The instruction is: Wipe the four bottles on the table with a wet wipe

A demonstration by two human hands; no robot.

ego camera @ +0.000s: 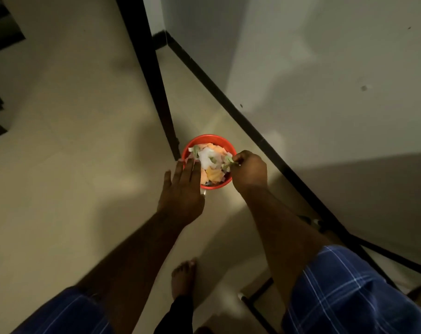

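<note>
— Over the round red plastic bin (208,138) on the floor, what is the right hand (249,171) holding?

— Its fingers are pinching a small crumpled, greenish-white scrap (228,162), probably the wet wipe, right above the rubbish, just inside the bin's rim. I judge it is being held there so that it drops among the orange and white paper scraps (210,165) already filling the bin, rather than on the pale tiled floor (72,153).

— And the left hand (183,189)?

— It is hovering flat over the bin's near-left edge, fingers straight and spread, gripping nothing. Whether it is touching the rim I cannot tell; it may be steadying the bin or simply balancing the reach.

— Where are the four bottles?

— They are not showing at all; the camera is looking down at the floor. A black metal table leg (154,88) is standing just behind the bin, so the bottles are presumably up on that table.

— Why is the bin sitting there?

— It is tucked against the leg, near the white wall (325,80) with its black skirting (240,116), likely so it is out of the way. A bare foot (183,276) is standing close behind it.
</note>
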